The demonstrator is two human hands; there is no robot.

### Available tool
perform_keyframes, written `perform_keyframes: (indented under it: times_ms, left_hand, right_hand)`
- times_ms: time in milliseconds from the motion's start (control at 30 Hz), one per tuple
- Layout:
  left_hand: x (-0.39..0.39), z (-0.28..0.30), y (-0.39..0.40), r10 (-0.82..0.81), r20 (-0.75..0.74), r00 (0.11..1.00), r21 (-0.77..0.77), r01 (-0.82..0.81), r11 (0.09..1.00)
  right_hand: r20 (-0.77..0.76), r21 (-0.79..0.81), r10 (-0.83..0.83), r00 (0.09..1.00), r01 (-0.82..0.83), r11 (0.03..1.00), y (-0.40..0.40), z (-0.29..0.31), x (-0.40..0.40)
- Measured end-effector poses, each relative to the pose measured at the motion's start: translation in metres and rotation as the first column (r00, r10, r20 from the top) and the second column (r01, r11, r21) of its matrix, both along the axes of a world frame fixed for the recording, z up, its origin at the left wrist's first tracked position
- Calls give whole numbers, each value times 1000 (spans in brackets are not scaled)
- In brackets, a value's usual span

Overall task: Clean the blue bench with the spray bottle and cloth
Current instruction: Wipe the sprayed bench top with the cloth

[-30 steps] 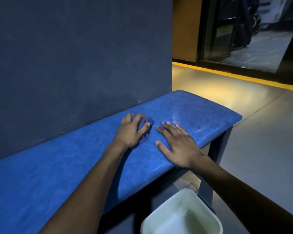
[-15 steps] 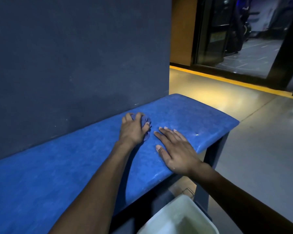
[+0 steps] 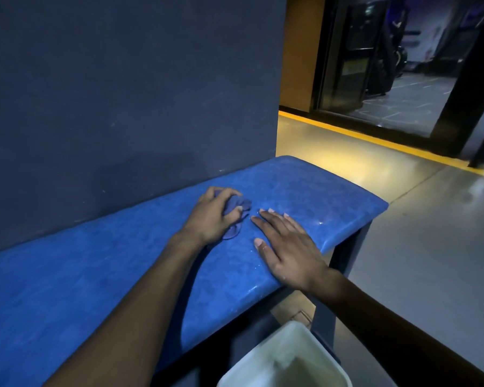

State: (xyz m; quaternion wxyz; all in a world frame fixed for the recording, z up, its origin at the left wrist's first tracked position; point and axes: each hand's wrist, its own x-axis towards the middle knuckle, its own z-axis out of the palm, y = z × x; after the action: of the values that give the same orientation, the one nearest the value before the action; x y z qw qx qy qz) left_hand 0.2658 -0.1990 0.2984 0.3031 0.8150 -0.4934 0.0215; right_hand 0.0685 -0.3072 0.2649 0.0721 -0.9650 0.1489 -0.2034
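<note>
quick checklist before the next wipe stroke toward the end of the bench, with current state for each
1. Cloth gripped: ok, bunched in the left hand and pressed on the bench.
2. Right hand bracing: ok, flat on the seat near the front edge, beside the cloth.
3. Surface wetted: ok, droplets shine near the right end.
4. Path to the bench end clear: ok, nothing lies there.
5. Spray bottle within reach: cannot tell, not in view.
6. White tub out of the way: ok, on the floor below the bench front.
</note>
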Motion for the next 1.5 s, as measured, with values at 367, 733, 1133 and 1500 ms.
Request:
perform_keyframes:
  times_ms: [367, 733, 1133, 1500]
  left_hand:
    - [-1, 8, 86, -97, 50, 994, 93, 92, 991]
    - [-37, 7, 79, -211, -24, 977, 117, 212, 970]
    - [-14, 5, 28, 21, 17, 1000, 88, -22, 996]
    - [-85, 8, 91, -12, 21, 1000, 55, 11, 998]
  right_hand:
    - [-6, -23, -9, 1000, 9, 1000, 3, -3, 3]
    - [-2, -24, 0, 1000, 0, 1000, 0, -5, 1]
    - [-32, -11, -8, 999, 8, 1000, 0, -3, 2]
    - [-109, -13, -28, 994, 27, 1000, 4, 8, 1]
